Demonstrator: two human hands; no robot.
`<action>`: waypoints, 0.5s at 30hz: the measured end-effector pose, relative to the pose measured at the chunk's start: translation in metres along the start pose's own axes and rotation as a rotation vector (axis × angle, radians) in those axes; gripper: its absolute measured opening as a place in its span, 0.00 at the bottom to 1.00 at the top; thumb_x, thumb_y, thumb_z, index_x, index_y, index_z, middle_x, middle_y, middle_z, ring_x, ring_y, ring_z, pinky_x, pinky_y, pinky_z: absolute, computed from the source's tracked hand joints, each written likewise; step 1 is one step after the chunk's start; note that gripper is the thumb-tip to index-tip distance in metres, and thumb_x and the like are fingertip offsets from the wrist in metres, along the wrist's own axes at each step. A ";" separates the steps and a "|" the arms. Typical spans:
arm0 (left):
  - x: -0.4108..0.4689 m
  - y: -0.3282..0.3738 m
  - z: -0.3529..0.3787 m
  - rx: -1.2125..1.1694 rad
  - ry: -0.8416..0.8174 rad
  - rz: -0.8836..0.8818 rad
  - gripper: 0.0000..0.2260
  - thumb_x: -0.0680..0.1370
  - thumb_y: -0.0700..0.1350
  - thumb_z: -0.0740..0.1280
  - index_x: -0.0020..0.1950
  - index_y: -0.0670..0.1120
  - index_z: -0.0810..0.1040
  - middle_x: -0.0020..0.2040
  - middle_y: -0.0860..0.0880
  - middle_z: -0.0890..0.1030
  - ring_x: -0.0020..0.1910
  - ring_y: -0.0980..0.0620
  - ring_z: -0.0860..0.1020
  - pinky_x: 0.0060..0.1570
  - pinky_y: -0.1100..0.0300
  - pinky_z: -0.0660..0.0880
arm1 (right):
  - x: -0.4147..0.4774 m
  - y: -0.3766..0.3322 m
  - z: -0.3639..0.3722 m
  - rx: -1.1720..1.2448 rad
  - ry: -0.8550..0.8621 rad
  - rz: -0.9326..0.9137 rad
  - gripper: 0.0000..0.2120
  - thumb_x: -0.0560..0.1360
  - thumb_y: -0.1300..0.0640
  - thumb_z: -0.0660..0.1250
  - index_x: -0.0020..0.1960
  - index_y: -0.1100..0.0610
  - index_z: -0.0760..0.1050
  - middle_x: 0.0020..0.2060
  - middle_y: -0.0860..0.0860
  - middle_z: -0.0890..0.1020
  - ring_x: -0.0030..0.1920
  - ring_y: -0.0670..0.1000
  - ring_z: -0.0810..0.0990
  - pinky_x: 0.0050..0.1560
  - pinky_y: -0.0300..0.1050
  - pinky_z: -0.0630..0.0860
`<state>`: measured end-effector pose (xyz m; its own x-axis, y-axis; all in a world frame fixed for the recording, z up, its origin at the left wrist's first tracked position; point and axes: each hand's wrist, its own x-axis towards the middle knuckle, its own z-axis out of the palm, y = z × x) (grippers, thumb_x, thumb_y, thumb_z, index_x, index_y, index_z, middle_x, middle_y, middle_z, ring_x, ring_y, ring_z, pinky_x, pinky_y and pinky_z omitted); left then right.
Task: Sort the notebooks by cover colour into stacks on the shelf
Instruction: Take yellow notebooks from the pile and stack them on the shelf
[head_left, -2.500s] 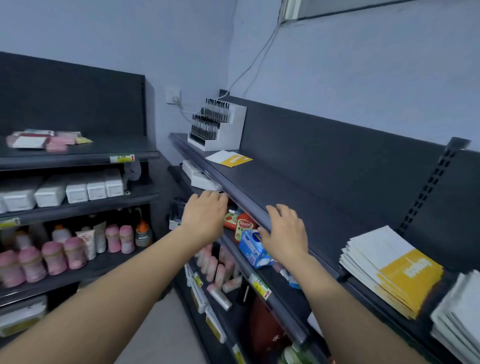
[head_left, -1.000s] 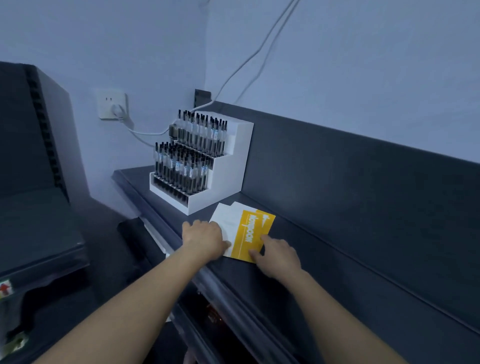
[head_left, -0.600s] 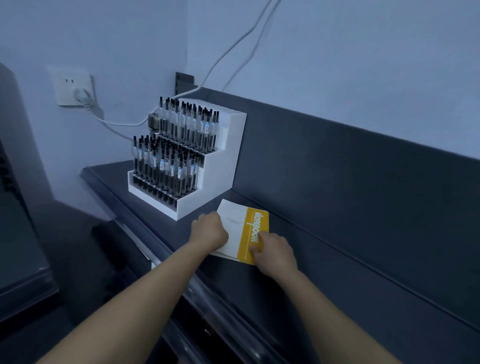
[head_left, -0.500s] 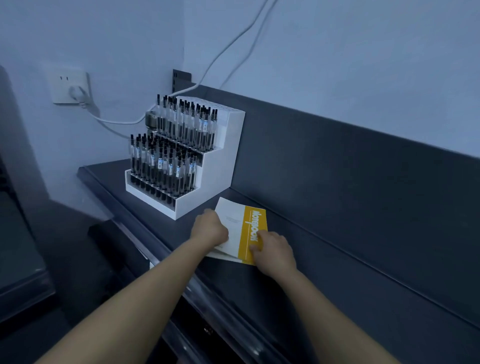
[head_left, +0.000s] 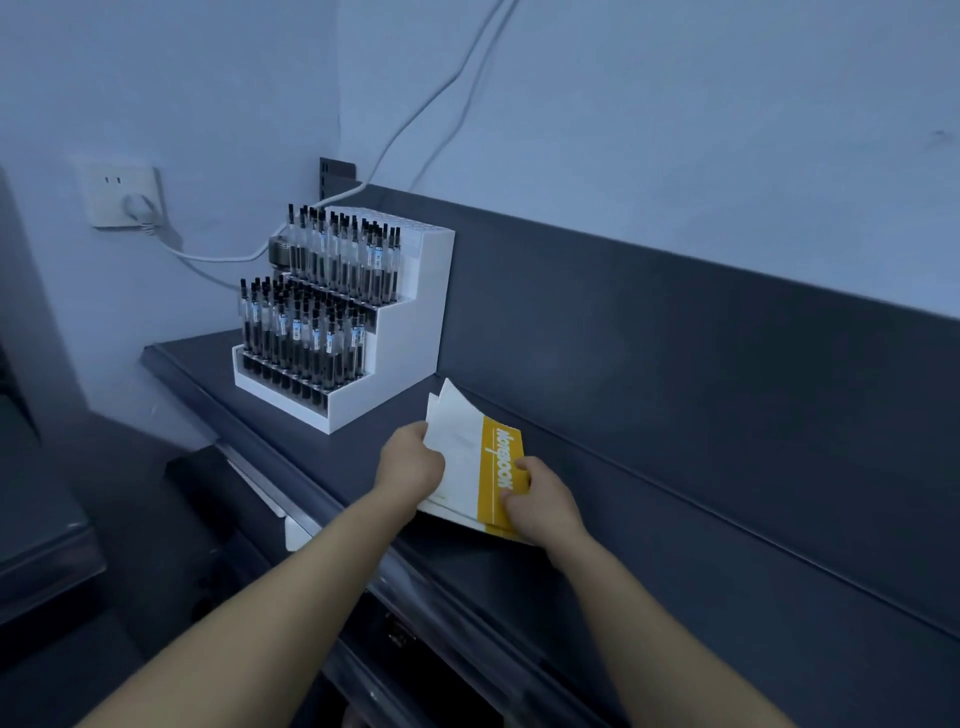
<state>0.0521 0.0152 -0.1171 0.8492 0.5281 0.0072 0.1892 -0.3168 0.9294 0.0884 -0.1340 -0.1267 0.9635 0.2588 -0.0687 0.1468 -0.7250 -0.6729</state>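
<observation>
Nearest the camera, two bare forearms reach up and forward to the dark shelf (head_left: 597, 525). The left hand (head_left: 410, 460) curls round the left edge of a thin pile of notebooks (head_left: 460, 452). The right hand (head_left: 537, 501) pinches the near right corner, on the yellow band of the top cover. The pile sits tilted over the shelf's middle, near edge lifted with shadow beneath, and its far corners fan apart, so at least two notebooks are in the grasp.

The step looks like a two-handed pick-up. Such thin covers will probably flex and slip over one another, so the person should squeeze both edges evenly and square the fanned corners before carrying. The white pen display (head_left: 395, 332) stands just beyond the pile, so a lift straight up and toward the body would avoid knocking it. Farther back, a wall socket (head_left: 122, 195) holds a plug. No matching stack shows here.
</observation>
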 end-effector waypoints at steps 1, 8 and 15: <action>-0.007 0.003 0.002 -0.062 0.009 0.025 0.18 0.75 0.30 0.54 0.52 0.46 0.79 0.47 0.48 0.81 0.42 0.50 0.77 0.37 0.60 0.73 | -0.005 0.004 -0.004 0.034 0.008 0.003 0.23 0.78 0.55 0.61 0.72 0.51 0.63 0.66 0.50 0.72 0.63 0.53 0.72 0.62 0.49 0.72; -0.073 0.040 0.028 -0.276 0.013 0.290 0.23 0.74 0.28 0.54 0.54 0.52 0.78 0.47 0.55 0.82 0.45 0.53 0.80 0.41 0.60 0.77 | -0.052 0.033 -0.045 0.361 0.170 0.110 0.23 0.79 0.48 0.61 0.70 0.58 0.64 0.67 0.54 0.71 0.63 0.54 0.72 0.63 0.49 0.70; -0.155 0.064 0.065 -0.299 -0.032 0.335 0.22 0.78 0.32 0.55 0.64 0.54 0.75 0.53 0.58 0.81 0.51 0.58 0.79 0.45 0.63 0.77 | -0.116 0.078 -0.096 0.461 0.382 0.018 0.06 0.80 0.56 0.60 0.56 0.53 0.70 0.49 0.48 0.78 0.47 0.49 0.77 0.48 0.48 0.75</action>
<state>-0.0356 -0.1380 -0.0822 0.8548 0.4095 0.3189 -0.2458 -0.2218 0.9436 0.0091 -0.2819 -0.1010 0.9898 -0.0606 0.1292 0.0998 -0.3533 -0.9302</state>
